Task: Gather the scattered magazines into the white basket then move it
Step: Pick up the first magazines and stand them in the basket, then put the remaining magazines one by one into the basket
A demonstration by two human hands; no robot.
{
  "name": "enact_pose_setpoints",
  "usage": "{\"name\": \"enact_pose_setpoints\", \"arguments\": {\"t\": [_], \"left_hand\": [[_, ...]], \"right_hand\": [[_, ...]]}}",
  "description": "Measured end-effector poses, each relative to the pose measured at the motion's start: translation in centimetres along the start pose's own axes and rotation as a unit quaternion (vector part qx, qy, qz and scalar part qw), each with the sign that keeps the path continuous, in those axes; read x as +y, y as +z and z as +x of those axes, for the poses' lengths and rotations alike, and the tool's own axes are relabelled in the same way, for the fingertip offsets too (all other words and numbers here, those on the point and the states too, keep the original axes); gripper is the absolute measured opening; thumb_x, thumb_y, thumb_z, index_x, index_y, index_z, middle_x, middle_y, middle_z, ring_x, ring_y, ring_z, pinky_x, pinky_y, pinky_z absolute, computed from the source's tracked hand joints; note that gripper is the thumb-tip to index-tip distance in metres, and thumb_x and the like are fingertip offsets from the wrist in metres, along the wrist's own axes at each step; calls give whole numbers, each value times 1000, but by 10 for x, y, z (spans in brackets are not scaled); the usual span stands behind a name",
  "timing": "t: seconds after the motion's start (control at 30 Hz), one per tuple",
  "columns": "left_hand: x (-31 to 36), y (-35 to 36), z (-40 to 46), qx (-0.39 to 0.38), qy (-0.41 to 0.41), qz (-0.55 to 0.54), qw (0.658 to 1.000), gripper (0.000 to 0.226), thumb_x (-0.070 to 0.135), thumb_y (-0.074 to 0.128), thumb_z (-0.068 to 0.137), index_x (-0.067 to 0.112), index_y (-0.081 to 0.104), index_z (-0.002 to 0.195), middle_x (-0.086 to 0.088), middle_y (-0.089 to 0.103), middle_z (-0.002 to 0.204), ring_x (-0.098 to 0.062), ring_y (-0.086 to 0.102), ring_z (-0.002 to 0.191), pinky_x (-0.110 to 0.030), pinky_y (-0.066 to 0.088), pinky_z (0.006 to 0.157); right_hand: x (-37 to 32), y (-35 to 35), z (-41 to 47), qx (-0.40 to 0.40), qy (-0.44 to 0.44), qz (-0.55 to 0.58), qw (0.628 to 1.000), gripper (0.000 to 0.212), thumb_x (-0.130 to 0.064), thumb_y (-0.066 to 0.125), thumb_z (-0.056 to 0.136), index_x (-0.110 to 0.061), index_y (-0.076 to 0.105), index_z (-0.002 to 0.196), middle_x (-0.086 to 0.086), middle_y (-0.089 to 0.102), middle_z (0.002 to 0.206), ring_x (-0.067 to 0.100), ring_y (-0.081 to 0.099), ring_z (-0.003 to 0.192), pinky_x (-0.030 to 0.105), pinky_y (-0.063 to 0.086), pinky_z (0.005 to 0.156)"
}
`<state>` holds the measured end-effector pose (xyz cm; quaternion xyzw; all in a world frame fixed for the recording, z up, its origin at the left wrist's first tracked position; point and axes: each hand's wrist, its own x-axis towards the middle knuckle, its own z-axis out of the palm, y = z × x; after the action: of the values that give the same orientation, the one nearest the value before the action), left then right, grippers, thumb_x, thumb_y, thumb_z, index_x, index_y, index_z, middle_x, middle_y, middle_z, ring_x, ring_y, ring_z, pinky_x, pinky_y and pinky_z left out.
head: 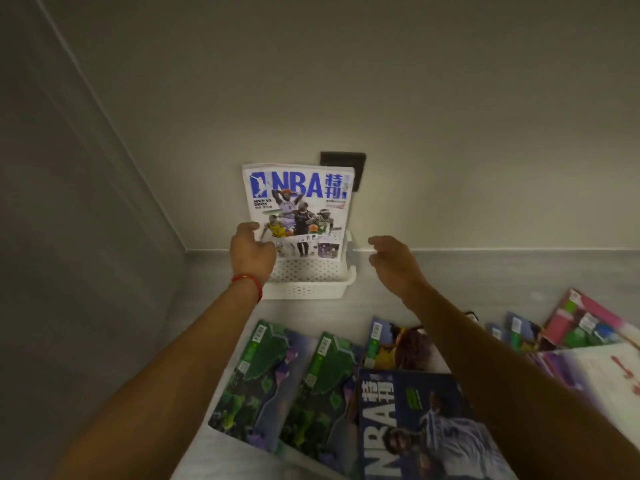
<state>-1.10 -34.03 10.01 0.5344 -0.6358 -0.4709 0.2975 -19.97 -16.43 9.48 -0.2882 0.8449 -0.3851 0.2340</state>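
Note:
A white perforated basket (311,289) stands on the grey floor against the wall. A white NBA magazine (298,199) stands upright inside it, leaning on the wall. My left hand (251,252) grips the magazine's lower left edge; a red string is on that wrist. My right hand (394,263) hovers to the right of the basket, fingers apart and holding nothing. Closer to me lie several scattered magazines: two green-covered ones (277,386), a dark blue NBA issue (415,427) and a pink one (585,320) at the right.
A dark wall plate (346,161) sits behind the magazine's top right corner. The wall corner runs down the left side to the floor. More magazines overlap at the right edge, one with a pale cover (602,372).

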Motion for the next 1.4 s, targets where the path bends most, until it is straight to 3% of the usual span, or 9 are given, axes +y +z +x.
{"name": "enact_pose_setpoints", "arguments": {"t": [0.1,0.27,0.47,0.63,0.77,0.83,1.07,1.27,1.4], "left_hand": [[-10,35,-69,-48,73,0,996,36,-9,52,80,8,61,110,-12,63,118,-32,64,98,-21,50,79],[-29,107,-190,-189,109,92,972,30,-1,63,83,12,65,109,-11,64,116,-28,63,100,-37,53,89],[-52,194,-314,-407,192,257,855,50,16,63,87,20,54,136,-9,45,148,-28,37,141,-42,30,119],[-67,245,-353,-396,211,444,775,68,44,55,91,43,25,152,2,4,167,-31,0,154,-64,4,121],[-78,257,-362,-367,216,525,737,79,54,58,86,40,18,153,0,0,167,-32,-3,154,-66,2,120],[-80,261,-363,-358,212,533,737,80,53,60,85,40,20,152,-1,1,167,-34,-1,154,-66,3,120],[-78,271,-361,-375,164,515,753,81,43,66,82,38,23,152,-1,2,167,-36,-1,153,-66,8,119],[-76,270,-365,-370,170,525,748,82,38,68,83,35,24,152,-2,4,167,-37,1,153,-64,6,121],[-38,276,-363,-352,135,390,840,59,28,67,89,17,46,143,-15,45,149,-33,44,135,-45,38,115]], "right_hand": [[56,-32,-54,-10,-26,-40,999,30,-7,55,94,-19,65,119,0,64,126,15,59,112,20,40,92],[150,-89,-130,-8,-24,-122,992,26,-4,55,93,-15,68,113,7,65,123,21,59,112,16,36,94],[261,-188,-173,-26,59,-274,960,25,-18,49,98,-14,65,117,8,65,121,24,59,111,31,41,97],[315,-266,-166,8,149,-261,954,33,-23,52,96,-12,57,127,16,58,130,34,55,119,46,46,99],[356,-301,-163,52,312,-234,919,74,-42,51,94,-12,14,151,21,19,158,43,22,144,64,24,113],[376,-312,-169,54,379,-199,902,89,-47,55,91,-11,3,152,23,17,158,45,20,144,64,22,114],[419,-325,-183,80,314,-192,926,70,-45,63,89,-7,33,139,22,39,144,41,37,135,55,35,110],[411,-374,-200,41,178,114,977,27,-20,54,99,-9,49,122,13,64,113,35,67,100,56,60,75],[403,-408,-212,53,119,294,947,27,-14,59,96,-7,57,121,17,67,117,39,68,105,61,56,84]]}}
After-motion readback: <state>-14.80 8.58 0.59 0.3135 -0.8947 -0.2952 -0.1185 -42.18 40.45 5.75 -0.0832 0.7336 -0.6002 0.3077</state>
